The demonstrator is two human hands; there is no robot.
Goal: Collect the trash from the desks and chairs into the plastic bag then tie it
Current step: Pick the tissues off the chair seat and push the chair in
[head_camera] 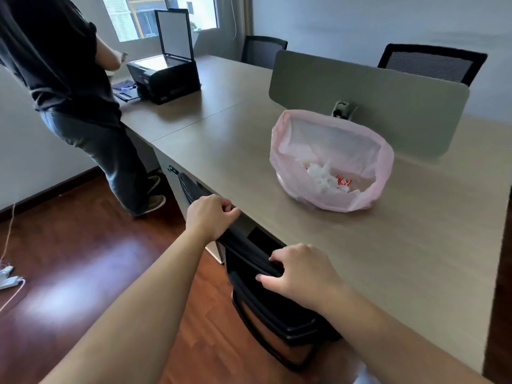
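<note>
Two hands curl their fingers over the top edge of a black chair (247, 246) pushed against the desk (415, 245): left hand (212, 214) at the edge's 10 o'clock end, right hand (302, 270) at its 4 o'clock end. The pink bag (383, 173) stands open on the desk at 1 o'clock from the hands, white paper (321, 176) and a red scrap (343, 180) inside. A printer (166, 76) sits at 10 o'clock from the bag, a person (55, 65) beside it

One head view — high over the near edge of the long beige wooden desk (388, 259), above the black office chair (266, 306) there; faces forward-down across the desktop — close, wide-angle.
</note>
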